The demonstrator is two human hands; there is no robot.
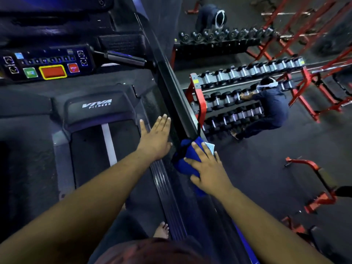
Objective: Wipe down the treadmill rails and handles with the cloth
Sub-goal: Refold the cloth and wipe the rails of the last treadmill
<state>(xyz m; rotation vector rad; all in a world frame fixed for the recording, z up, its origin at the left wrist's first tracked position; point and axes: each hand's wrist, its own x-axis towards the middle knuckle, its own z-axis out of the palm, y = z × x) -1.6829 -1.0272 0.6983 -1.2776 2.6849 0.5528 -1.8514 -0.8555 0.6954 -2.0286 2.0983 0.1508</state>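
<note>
A blue cloth (187,153) is wrapped over the treadmill's right side rail (176,94), a dark bar running from the console down toward me. My right hand (207,168) lies on the cloth with spread fingers, pressing it against the rail. My left hand (155,138) is open and flat, fingers straight, just left of the rail above the ribbed foot strip (163,187). It holds nothing. A short black handle (123,58) sticks out from the console.
The console (47,65) with coloured buttons is at upper left, the belt (106,159) below it. My bare foot (162,229) stands beside the foot strip. Right of the rail are dumbbell racks (238,92), red frames (314,197) and a crouching person (270,109).
</note>
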